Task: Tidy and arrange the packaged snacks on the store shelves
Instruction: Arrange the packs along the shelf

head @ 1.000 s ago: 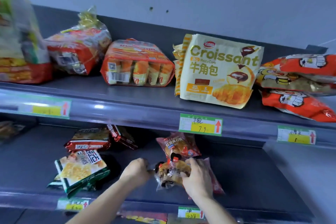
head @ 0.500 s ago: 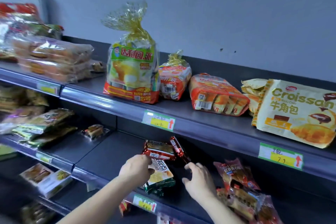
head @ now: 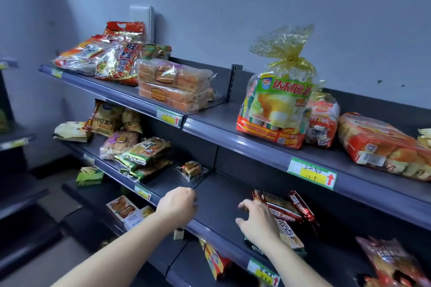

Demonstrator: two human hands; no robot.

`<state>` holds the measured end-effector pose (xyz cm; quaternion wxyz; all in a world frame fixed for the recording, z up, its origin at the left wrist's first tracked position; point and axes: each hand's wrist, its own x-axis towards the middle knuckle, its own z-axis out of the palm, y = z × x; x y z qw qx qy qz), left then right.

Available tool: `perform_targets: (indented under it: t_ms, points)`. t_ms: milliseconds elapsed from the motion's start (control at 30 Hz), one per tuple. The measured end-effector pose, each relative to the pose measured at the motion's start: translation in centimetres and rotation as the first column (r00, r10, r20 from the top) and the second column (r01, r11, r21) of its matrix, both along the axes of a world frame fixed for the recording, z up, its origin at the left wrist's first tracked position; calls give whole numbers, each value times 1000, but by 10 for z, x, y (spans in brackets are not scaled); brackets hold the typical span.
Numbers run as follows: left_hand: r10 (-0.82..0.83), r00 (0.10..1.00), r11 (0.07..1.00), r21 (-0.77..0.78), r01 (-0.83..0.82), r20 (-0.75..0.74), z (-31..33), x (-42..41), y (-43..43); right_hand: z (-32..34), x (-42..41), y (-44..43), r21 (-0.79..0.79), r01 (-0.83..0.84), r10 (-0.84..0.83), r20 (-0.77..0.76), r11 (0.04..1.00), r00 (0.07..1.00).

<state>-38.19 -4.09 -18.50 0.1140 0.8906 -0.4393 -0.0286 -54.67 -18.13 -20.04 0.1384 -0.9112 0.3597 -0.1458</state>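
My left hand (head: 177,205) hovers over a bare stretch of the middle shelf (head: 217,202) with its fingers curled under, holding nothing. A small clear-wrapped snack (head: 192,169) lies just beyond it. My right hand (head: 258,221) has its fingers spread and lies over a green-and-white snack packet (head: 290,236) at the shelf's front edge. Two red packets (head: 282,206) lie right behind that hand. Further left on this shelf is a stack of green packets (head: 144,154).
The top shelf carries a gold-tied bag of cakes (head: 277,109), stacked bread packs (head: 175,86) and an orange bread bag (head: 382,147). A red snack bag (head: 391,263) lies at the far right of the middle shelf. Boxes (head: 126,209) stand on the shelf below.
The view has swung left along the shelves. My left hand has come off the green-and-white packet and moved left. My right hand now lies over that packet.
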Motion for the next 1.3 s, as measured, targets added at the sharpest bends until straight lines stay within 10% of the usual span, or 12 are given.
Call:
perform_targets:
  t_ms: [633,1300]
  points:
    - [220,974,974,62,-216,-64,-46,172,29,-43,209,-2,109,-124,132,-65,986,989]
    - [107,977,991,99,-90,-186,-147,284,-65,-145,352,-102,279,235,-188,-186,931,964]
